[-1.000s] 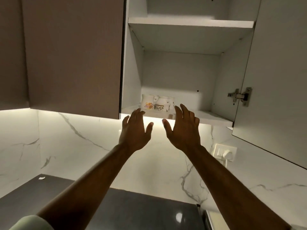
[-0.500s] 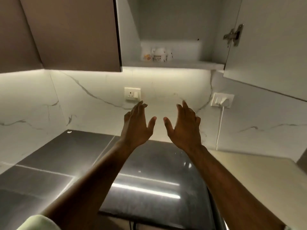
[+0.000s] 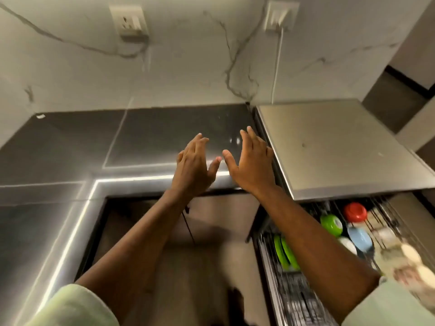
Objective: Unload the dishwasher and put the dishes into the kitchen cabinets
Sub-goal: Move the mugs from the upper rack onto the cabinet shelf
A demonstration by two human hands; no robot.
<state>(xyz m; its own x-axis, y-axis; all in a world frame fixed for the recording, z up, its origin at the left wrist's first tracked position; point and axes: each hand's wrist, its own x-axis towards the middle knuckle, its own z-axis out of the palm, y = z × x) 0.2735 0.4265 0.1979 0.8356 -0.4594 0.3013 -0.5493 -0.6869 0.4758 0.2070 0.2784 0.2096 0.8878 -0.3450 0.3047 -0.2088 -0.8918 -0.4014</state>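
Two hands, both empty, and the view has dropped fast. A second ago they were up at the open wall cabinet where the patterned cups sit on the shelf, and now that cabinet is out of view altogether. The left hand (image 3: 193, 168) and the right hand (image 3: 251, 167) hang side by side over the front edge of the dark glossy stone countertop (image 3: 70, 142). Fingers are straight and spread, thumbs nearly meeting, nothing grasped in either. So that delivery reads as finished, and this looks like the swing back for more.

And there is more! At 4 o'clock in the frame the pulled-out wire dishwasher rack (image 3: 268, 274) comes into sight under the brushed steel top panel (image 3: 329, 147), and it is loaded. Two bright green flat plates (image 3: 286, 252) stand on edge at 5 o'clock from the right hand, partly behind that forearm. Further toward 4 o'clock sit a round green bowl (image 3: 332, 224), a red bowl (image 3: 355, 211) and a pale blue bowl (image 3: 360, 238), all blurred. Plenty left to unload, I'd say. The right hand is the nearer one to the rack but well above it, so it has to come down and across.
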